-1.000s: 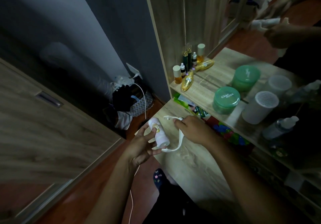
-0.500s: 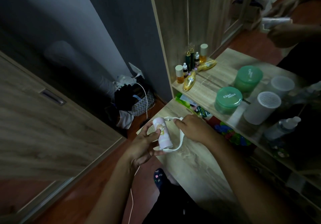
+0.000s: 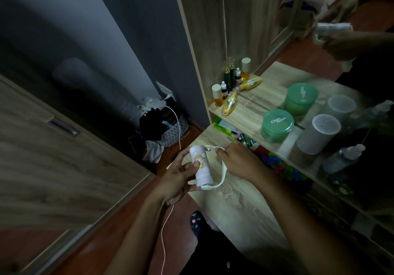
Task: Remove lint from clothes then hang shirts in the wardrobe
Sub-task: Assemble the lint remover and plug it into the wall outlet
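Centre of the frame, low down: left hand [image 3: 178, 176] wrapped around the lint roller [image 3: 200, 164], thumb pressed on the cartoon sticker, fingers curled behind the pale pink barrel, roller tilted with its top toward the upper left. Right hand [image 3: 238, 161] just beside it, fingertips pinched on the white handle [image 3: 221, 175] that loops from the roller's top end round to its lower end. Both hands hovering above the wooden desk surface [image 3: 234, 206], not resting on it. Behind the left wrist, a thin white cable [image 3: 168, 217] trailing down toward the bottom of the frame and up toward a wall socket [image 3: 164, 90] in the middle. Below that socket, a basket [image 3: 172, 131] stuffed with dark and white cloth against the grey wall. Upper right of the hands, a shelf [image 3: 241, 114] carrying small bottles [image 3: 223, 92], a gold bottle [image 3: 229, 104] lying flat, a green-lidded jar [image 3: 277, 125], a white cylinder with a slotted top [image 3: 318, 134] and a clear spray bottle [image 3: 343, 158]. Mirror [image 3: 266, 25] behind the shelf, doubling the bottles and, at the top right, the hands. Left side of the frame filled by a wooden door [image 3: 53, 157] with a recessed handle. No shirts in sight.
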